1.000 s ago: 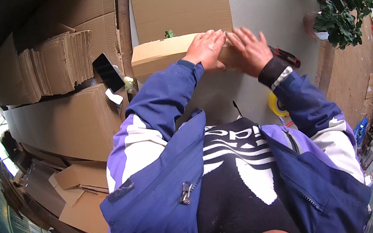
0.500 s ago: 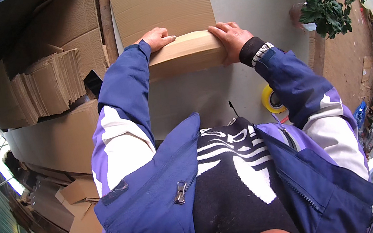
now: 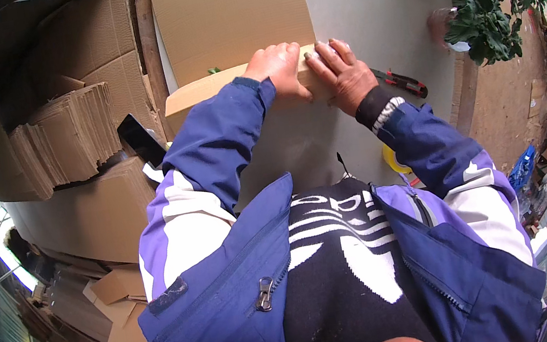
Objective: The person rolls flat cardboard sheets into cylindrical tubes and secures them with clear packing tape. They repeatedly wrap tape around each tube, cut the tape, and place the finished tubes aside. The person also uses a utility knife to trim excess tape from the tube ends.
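A brown cardboard piece (image 3: 198,93) with a folded-up edge lies on the grey tabletop in front of me, its flat panel (image 3: 233,18) stretching toward the far side. My left hand (image 3: 278,71) is closed over the folded edge near its right end, fingers on top and thumb on the near side. Right beside it, my right hand (image 3: 345,79) grips the edge's right end with bent fingers. The two hands almost touch and hide that end. Just right of my right hand lies a red and black utility knife (image 3: 402,83).
A yellow tape roll (image 3: 395,158) sits partly behind my right sleeve. At left are a dark phone (image 3: 140,140) and a stack of folded cardboard (image 3: 76,129). A leafy green plant (image 3: 484,19) stands at the far right. A wooden strip (image 3: 149,41) edges the table.
My left hand has slid right along the folded edge, up beside my right hand. The left end of the cardboard and the utility knife have come into sight.
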A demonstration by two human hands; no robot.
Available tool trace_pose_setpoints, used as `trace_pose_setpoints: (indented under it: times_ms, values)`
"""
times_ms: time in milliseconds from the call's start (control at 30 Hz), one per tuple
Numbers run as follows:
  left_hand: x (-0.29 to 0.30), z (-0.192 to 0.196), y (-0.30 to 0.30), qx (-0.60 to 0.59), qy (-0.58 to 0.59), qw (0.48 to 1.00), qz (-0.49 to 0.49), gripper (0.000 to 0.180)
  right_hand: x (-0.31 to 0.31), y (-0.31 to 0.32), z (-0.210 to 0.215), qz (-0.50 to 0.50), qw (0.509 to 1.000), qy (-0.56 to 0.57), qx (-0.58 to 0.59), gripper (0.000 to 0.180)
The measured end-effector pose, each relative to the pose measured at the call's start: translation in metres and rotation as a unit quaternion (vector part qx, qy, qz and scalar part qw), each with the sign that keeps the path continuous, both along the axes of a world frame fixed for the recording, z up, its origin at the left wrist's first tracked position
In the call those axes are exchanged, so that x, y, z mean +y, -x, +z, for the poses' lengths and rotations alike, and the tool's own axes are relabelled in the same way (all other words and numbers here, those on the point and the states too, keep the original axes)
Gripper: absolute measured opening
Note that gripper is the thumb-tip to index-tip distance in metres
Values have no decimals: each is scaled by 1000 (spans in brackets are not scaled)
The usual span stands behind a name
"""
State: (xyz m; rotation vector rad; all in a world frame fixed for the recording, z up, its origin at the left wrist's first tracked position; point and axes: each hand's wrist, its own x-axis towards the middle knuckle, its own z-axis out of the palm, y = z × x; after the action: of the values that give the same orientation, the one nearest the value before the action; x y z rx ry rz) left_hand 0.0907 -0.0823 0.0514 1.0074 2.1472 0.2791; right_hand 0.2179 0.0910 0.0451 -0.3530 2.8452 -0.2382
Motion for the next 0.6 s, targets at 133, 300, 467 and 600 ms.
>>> trace_pose_setpoints:
  times_ms: [133,300,467,600]
  values:
    - [9,-8,23,-80,23,997,1,90,13,18,-5,-13,998,40,-56,100]
    - [16,-34,55,-172,55,984,1,92,12,56,17,-29,992,47,-117,111]
    - [24,-39,84,-280,28,959,-11,91,19,92,21,-13,980,33,-196,112]
    - [17,-23,56,-104,4,994,31,95,24,116,15,-11,964,49,-262,113]
